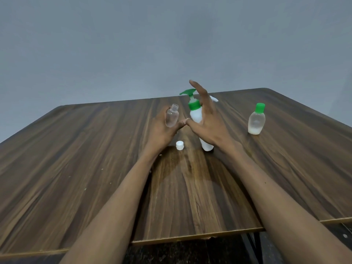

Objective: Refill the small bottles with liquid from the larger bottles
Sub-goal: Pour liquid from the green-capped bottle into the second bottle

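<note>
On the wooden surface point(95, 168), near its middle, stands the large white pump bottle point(197, 116) with a green collar and green spout. Its long axis runs upright, leaning a little in this wide view, and the spout points to the left. Part of a second white nozzle shows behind the right hand, too hidden to say more.

The right hand point(207, 128) lies just in front of this bottle and partly covers it; its fingers point(200, 90) are spread and straight, the longest rising past the pump head, and they grip nothing. Whether the palm touches the bottle cannot be told.

The left hand point(163, 128) holds the small clear bottle point(172, 117), fingers curled behind it and thumb across its front. This bottle is uncapped, looks empty, stands nearly upright with its mouth up, and sits just left of the pump, below the spout. The coming move likely turns on bringing that mouth under the spout.

A small green-capped bottle point(256, 121), with a little white liquid at the bottom, stands well apart to the right. A white cap point(180, 145) lies on the surface between the two wrists.
</note>
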